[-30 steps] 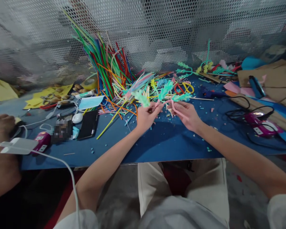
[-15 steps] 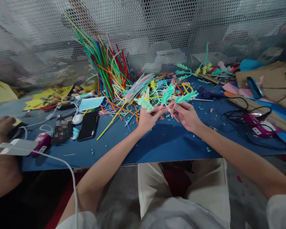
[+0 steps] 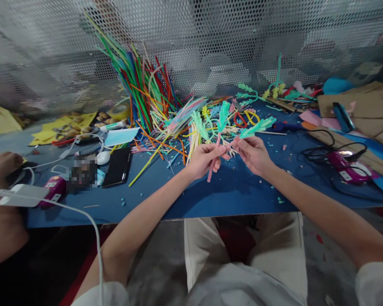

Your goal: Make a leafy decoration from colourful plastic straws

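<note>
The left hand (image 3: 204, 158) pinches a pink stem (image 3: 214, 161) topped with green fronds (image 3: 223, 114), the stem's end hanging below its fingers. Touching it from the right, the right hand (image 3: 253, 154) grips a side frond (image 3: 257, 126). Beyond both hands lies a straw pile (image 3: 147, 97).

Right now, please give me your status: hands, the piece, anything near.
Left hand and right hand both shut on fringed straw stems, held above blue table. Loose straw pile close behind.
</note>
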`<state>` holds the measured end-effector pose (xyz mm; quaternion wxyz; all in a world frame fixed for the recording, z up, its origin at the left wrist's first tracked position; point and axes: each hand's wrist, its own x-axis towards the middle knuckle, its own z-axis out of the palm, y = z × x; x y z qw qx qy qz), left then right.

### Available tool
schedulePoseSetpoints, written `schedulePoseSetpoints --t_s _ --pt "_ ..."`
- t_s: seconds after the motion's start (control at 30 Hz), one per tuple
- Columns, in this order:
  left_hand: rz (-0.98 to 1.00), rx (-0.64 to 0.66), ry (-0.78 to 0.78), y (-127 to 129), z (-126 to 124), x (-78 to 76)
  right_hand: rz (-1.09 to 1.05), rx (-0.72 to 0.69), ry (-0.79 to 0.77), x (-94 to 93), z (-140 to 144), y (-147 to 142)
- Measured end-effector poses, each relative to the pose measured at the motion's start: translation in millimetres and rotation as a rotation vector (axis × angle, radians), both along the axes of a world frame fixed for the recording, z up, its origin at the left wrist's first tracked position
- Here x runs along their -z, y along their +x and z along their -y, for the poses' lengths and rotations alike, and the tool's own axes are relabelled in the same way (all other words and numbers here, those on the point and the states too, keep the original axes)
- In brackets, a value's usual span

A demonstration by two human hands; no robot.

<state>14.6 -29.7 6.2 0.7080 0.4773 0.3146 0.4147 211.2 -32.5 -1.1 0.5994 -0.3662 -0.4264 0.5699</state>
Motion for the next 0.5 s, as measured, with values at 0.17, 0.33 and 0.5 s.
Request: schedulePoseSetpoints --t_s 0.17,0.33,0.5 --pt "0.014 -0.061 -0.017 1.0 -1.1 -0.7 0.022 0.037 0.030 2.8 -3.1 2.4" --pt "0.033 -0.052 -0.017 2.8 1.1 -0.3 0.086 0.097 0.138 8.6 -7.2 5.2" --pt "-0.014 -0.051 -0.019 2.1 -2.4 2.8 0.160 0.080 0.179 11.3 -13.9 8.9"
